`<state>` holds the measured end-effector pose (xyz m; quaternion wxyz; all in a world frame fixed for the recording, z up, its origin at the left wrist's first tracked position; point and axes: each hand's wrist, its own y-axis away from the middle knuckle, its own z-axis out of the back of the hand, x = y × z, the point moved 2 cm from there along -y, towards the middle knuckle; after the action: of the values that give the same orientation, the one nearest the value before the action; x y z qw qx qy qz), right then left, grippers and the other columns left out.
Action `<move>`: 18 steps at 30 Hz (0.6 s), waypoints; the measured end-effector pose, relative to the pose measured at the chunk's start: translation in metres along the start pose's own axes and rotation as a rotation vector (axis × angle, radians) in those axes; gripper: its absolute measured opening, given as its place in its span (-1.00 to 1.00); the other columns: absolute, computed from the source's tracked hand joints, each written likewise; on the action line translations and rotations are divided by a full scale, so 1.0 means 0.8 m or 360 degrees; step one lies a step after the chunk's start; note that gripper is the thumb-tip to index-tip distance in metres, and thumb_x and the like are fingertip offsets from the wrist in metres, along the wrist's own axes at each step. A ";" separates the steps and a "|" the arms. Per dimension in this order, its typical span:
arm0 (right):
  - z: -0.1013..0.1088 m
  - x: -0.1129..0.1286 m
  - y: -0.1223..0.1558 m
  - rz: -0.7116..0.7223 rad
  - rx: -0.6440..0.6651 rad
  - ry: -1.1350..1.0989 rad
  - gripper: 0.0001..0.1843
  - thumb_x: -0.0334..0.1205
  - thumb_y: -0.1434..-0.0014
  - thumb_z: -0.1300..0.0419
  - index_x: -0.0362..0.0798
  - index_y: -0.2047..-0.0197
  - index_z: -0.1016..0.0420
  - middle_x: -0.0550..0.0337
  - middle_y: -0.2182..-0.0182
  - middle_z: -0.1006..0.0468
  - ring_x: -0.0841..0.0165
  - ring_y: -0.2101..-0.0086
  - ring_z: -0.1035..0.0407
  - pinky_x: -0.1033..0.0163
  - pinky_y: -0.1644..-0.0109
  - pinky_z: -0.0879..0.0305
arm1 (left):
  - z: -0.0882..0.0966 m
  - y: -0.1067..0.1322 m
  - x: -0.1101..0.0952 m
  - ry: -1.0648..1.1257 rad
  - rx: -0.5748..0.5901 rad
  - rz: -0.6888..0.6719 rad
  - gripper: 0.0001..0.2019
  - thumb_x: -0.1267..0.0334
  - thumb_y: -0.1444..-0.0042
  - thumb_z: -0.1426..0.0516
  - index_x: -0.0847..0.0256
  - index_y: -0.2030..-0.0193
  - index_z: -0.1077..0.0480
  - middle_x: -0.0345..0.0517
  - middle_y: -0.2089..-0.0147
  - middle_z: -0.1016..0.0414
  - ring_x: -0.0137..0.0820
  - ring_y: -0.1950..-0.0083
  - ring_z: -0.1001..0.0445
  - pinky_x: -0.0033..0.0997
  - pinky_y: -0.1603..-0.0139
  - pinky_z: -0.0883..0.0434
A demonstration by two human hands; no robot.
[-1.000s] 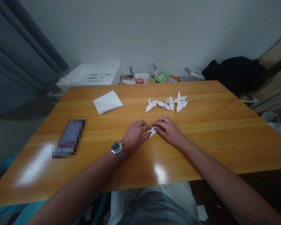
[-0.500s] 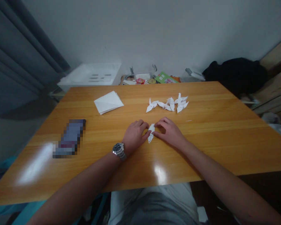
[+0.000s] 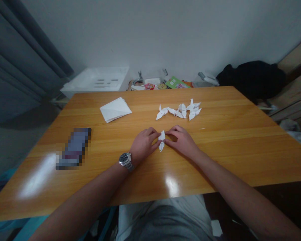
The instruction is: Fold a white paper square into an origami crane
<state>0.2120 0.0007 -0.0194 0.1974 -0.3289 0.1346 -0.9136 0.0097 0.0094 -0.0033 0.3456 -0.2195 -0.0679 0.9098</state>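
A small white folded paper piece [image 3: 161,140] lies on the wooden table [image 3: 230,147] between my two hands. My left hand [image 3: 143,146], with a metal watch on its wrist, pinches the paper's left edge with curled fingers. From the right, my right hand [image 3: 181,140] pinches the same piece with thumb and fingertips. Both hands rest on the tabletop near its middle.
Several finished white paper cranes [image 3: 180,111] lie beyond my hands. A stack of white paper sheets [image 3: 115,109] sits at the back left, a dark phone [image 3: 74,148] at the left. Behind the table are a white tray, clutter and a black bag [image 3: 251,78].
The paper piece has turned from lying slantwise under my fingers to standing lengthwise between both hands. My hands have shifted only slightly.
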 end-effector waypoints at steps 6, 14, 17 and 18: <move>-0.005 -0.006 -0.002 -0.0046 0.0045 -0.0144 -0.69 -0.12 -0.18 -0.36 -0.02 0.02 -0.62 0.04 0.17 -0.53 0.18 0.11 -0.42 0.04 -0.03 -0.38 | -0.002 0.000 0.002 -0.0027 -0.0009 0.0061 -0.72 0.09 -0.31 -0.11 0.19 -0.03 -0.47 -0.02 0.05 -0.45 -0.24 0.06 -0.43 -0.19 -0.04 -0.42; 0.000 0.004 -0.003 -0.0088 0.0127 -0.0460 -0.81 -0.16 -0.20 -0.33 0.01 0.11 -0.61 0.10 0.13 -0.62 0.22 0.10 -0.48 0.08 -0.05 -0.35 | -0.004 0.000 0.002 -0.0015 -0.0002 0.0076 -0.69 0.10 -0.31 -0.11 0.17 -0.09 -0.45 -0.01 0.05 -0.44 -0.23 0.04 -0.42 -0.19 -0.05 -0.42; -0.001 0.004 -0.003 -0.0211 0.0128 -0.0615 -0.78 -0.16 -0.18 -0.33 0.02 0.09 -0.57 0.13 0.13 -0.63 0.25 0.14 -0.49 0.12 0.02 -0.38 | -0.005 0.000 0.003 -0.0019 -0.0006 0.0075 -0.68 0.10 -0.31 -0.11 0.18 -0.11 -0.44 0.00 0.04 -0.43 -0.22 0.03 -0.42 -0.18 -0.06 -0.41; -0.002 0.003 -0.002 -0.0244 0.0123 -0.0660 -0.77 -0.16 -0.18 -0.32 0.01 0.08 -0.56 0.14 0.13 -0.63 0.26 0.16 -0.49 0.14 0.04 -0.39 | -0.005 0.000 0.003 -0.0021 -0.0006 0.0074 -0.68 0.10 -0.31 -0.11 0.18 -0.11 -0.44 0.00 0.04 -0.43 -0.22 0.03 -0.42 -0.18 -0.06 -0.41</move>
<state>0.2089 0.0013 -0.0182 0.1633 -0.5112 0.0306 -0.8432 0.0100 0.0109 -0.0075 0.3233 -0.2158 -0.0668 0.9189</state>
